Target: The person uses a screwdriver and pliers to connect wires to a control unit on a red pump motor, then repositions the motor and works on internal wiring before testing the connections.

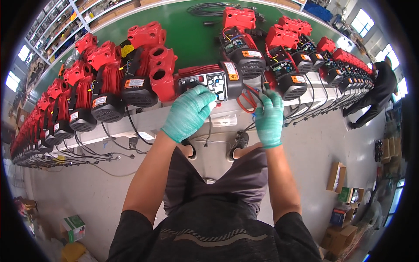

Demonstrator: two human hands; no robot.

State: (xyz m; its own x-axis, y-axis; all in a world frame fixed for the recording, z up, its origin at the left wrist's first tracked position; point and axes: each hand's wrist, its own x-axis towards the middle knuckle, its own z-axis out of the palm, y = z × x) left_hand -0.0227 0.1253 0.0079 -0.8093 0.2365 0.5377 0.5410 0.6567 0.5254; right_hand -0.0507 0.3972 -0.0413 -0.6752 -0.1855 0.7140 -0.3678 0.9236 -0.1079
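A red electric pump (pixel 163 74) lies on its side at the bench's front edge. Its terminal box (pixel 216 85) is uncovered, showing a circuit board and white parts. My left hand (pixel 192 110), in a green glove, rests against the front of this box with fingers curled together; whatever they pinch is hidden. To the right, my gloved right hand (pixel 269 117) is closed around a black cable just off the bench edge. An orange-red loop, perhaps a tool's handles (pixel 247 103), hangs beside its fingers. The right fingertips partly cover the cable's end.
Similar red pumps with black motor covers line the bench on the left (pixel 108 105) and right (pixel 291 83), cables hanging over the edge. Coiled black cable (pixel 211 8) lies on the green bench top (pixel 192 32). Another person (pixel 379 89) stands at the far right. Cardboard boxes (pixel 339 238) sit on the floor.
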